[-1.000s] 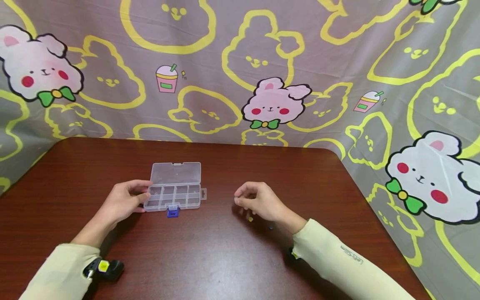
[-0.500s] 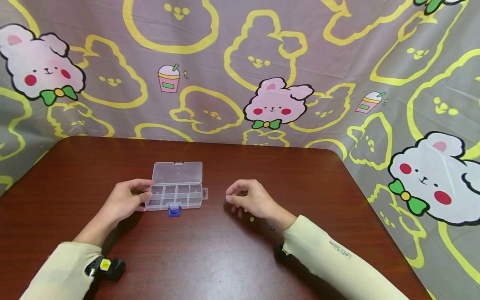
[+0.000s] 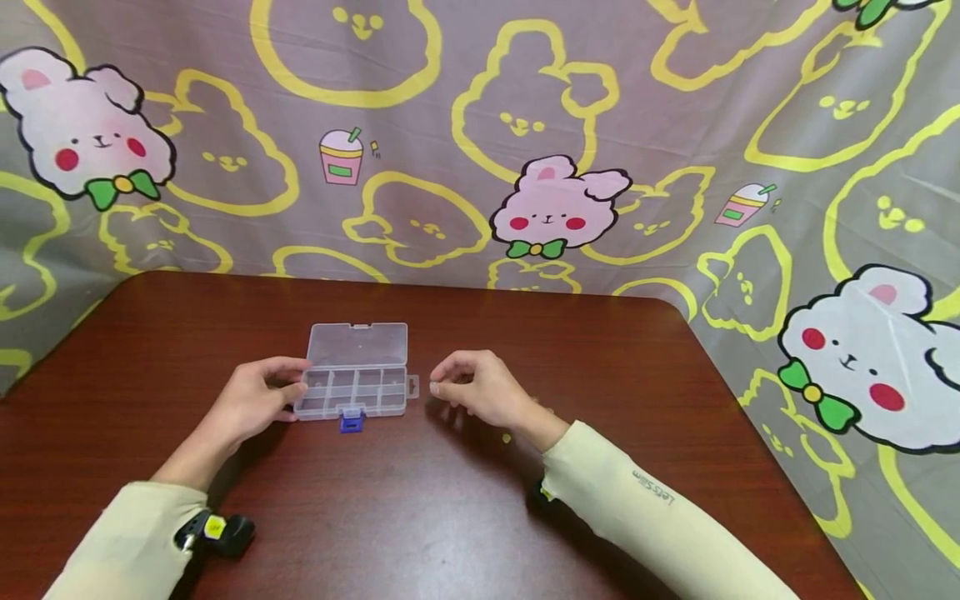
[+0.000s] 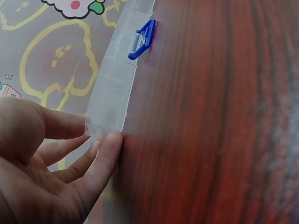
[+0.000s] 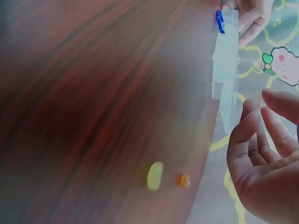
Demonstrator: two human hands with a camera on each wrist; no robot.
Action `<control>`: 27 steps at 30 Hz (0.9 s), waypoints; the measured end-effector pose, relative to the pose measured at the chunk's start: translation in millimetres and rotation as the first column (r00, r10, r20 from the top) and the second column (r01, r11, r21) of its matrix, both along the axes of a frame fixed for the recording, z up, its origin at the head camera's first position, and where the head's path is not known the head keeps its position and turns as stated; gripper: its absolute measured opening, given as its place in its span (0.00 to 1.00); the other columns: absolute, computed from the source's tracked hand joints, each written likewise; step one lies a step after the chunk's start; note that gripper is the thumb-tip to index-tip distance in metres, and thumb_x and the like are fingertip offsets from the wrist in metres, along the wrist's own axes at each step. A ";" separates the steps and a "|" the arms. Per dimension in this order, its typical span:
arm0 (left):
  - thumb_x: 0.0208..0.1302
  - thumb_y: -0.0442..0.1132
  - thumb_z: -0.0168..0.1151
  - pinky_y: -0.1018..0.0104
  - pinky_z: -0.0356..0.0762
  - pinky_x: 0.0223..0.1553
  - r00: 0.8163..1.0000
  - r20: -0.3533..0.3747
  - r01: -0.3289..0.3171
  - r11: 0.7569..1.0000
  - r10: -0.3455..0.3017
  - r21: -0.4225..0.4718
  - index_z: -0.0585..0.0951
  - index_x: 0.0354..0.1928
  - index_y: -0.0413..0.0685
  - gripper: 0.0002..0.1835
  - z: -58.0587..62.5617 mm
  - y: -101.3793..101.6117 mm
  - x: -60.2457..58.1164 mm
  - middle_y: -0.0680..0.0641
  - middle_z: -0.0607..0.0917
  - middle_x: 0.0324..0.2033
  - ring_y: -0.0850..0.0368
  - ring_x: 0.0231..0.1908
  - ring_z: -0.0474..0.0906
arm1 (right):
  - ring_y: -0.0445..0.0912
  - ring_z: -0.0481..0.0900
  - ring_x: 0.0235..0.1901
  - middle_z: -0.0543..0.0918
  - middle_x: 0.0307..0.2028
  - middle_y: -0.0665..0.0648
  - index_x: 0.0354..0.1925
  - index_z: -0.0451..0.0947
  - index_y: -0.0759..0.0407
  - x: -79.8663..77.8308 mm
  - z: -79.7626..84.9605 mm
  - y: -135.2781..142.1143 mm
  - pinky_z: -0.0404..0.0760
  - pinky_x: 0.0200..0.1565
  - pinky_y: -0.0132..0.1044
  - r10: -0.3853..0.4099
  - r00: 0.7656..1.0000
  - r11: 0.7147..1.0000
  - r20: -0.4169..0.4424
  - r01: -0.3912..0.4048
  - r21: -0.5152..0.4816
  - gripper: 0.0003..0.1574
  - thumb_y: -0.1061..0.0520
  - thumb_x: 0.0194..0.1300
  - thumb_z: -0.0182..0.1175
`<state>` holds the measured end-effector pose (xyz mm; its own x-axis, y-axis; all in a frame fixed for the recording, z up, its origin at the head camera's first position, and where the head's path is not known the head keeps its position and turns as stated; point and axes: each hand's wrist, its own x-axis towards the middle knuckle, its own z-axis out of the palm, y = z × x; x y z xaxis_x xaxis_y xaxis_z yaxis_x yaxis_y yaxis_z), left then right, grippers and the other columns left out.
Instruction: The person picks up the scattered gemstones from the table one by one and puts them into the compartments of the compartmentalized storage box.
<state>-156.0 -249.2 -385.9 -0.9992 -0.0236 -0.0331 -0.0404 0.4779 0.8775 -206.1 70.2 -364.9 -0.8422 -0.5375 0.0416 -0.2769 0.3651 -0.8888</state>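
Note:
A clear plastic compartment box (image 3: pixel 352 390) lies on the table with its lid (image 3: pixel 358 345) raised at the back and its blue latch (image 3: pixel 352 422) facing me. My left hand (image 3: pixel 258 393) grips the box's left end, thumb and fingers at its corners. Just beyond the right end, my right hand (image 3: pixel 480 387) hovers, pinching a tiny pale piece (image 3: pixel 434 387) at its fingertips; its kind is too small to tell. In the right wrist view that piece is hidden. Below the right hand sit a yellow oval bead-like piece (image 5: pixel 155 176) and a small orange one (image 5: pixel 185 181).
The brown wooden table (image 3: pixel 360 517) reaches to a patterned cloth backdrop (image 3: pixel 420 150) behind and at the right. A black wrist device (image 3: pixel 225 535) sits at the left cuff, close above the tabletop.
My right hand has moved left toward the box, carrying the tiny pale piece. The left hand stays on the box. A dark piece seen earlier is now behind the right arm.

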 end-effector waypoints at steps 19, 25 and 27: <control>0.69 0.26 0.58 0.62 0.86 0.30 1.000 0.001 -0.011 1.000 0.011 0.012 0.74 0.62 0.26 0.20 -0.2 2.2 -0.6 0.28 0.78 0.51 0.47 0.40 0.79 | 0.66 0.80 0.29 0.83 0.26 0.51 0.41 0.85 0.66 -3.0 3.2 -29.4 0.73 0.20 0.29 0.020 1.000 0.999 -0.006 -0.020 -0.030 0.08 0.65 0.63 0.69; 0.70 0.26 0.58 0.62 0.86 0.31 1.000 0.012 -0.012 1.000 0.012 0.010 0.74 0.62 0.27 0.20 1.7 2.6 0.5 0.28 0.78 0.51 0.47 0.40 0.79 | 0.47 0.80 0.22 0.83 0.25 0.51 0.40 0.85 0.66 -4.4 3.4 -38.2 0.75 0.22 0.29 0.023 0.999 0.999 -0.043 -0.024 -0.027 0.07 0.65 0.62 0.69; 0.69 0.26 0.58 0.62 0.86 0.31 1.000 0.011 -0.011 1.000 0.010 0.011 0.74 0.62 0.27 0.20 1.7 2.3 0.6 0.28 0.78 0.51 0.47 0.40 0.79 | 0.42 0.78 0.21 0.84 0.26 0.51 0.40 0.85 0.66 -4.7 3.7 -40.9 0.77 0.24 0.29 0.029 0.998 0.999 -0.058 -0.030 -0.026 0.07 0.65 0.62 0.69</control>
<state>-155.4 -246.9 -384.2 -0.9985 -0.0337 -0.0440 -0.0547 0.4677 0.8822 -210.8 29.3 -361.2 -0.8219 -0.5601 0.1041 -0.3381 0.3326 -0.8804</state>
